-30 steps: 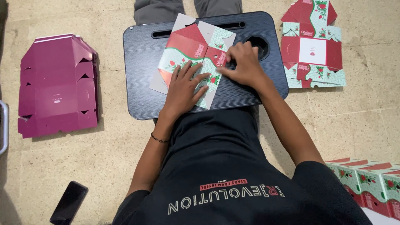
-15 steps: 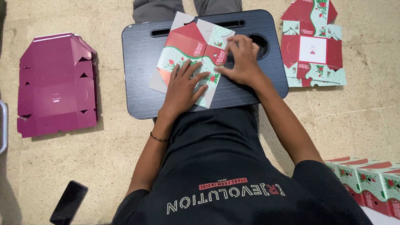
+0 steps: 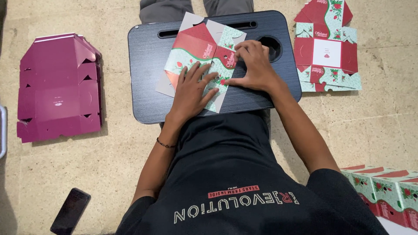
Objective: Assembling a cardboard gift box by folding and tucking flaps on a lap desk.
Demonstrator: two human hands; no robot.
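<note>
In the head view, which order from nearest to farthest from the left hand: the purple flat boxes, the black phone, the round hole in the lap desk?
From the left hand:
1. Round hole, upper right in the lap desk.
2. Purple flat boxes, on the floor, far left.
3. Black phone, bottom left corner.

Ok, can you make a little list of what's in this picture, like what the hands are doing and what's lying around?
left hand: flat, fingers spread, pressing on the flowered box sheet
right hand: pressing a fold of the same sheet
under the sheet: dark lap tray
on the floor, left: stack of flat purple box sheets
on the floor, right: more flat flowered sheets
bottom left: black phone
bottom right: folded flowered boxes
</note>
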